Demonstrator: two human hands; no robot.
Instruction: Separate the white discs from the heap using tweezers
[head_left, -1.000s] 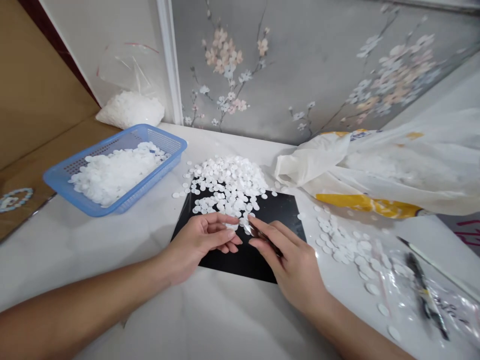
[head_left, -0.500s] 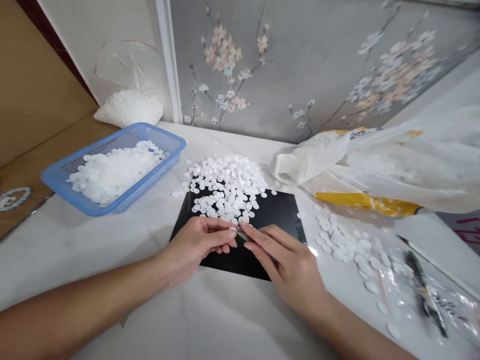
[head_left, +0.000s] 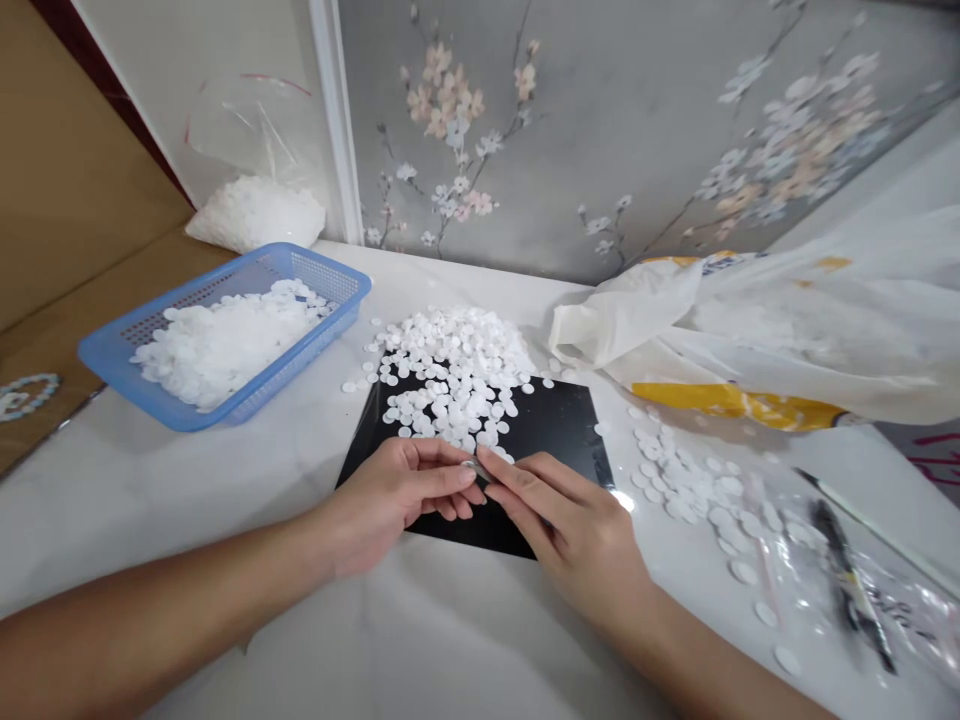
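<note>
White thin round disc (head_left: 472, 466) between left hand (head_left: 397, 495) and right hand (head_left: 577, 525)

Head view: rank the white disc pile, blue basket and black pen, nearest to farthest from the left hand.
From the left hand, pinching a small disc:
1. White disc pile, just ahead on the black sheet.
2. Blue basket, ahead-left.
3. Black pen, far right, past the right hand.

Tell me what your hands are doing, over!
Left hand and right hand pinch one small pale round disc together. Held over the flat black sheet. Heap of white round discs just beyond; nothing between.
</note>
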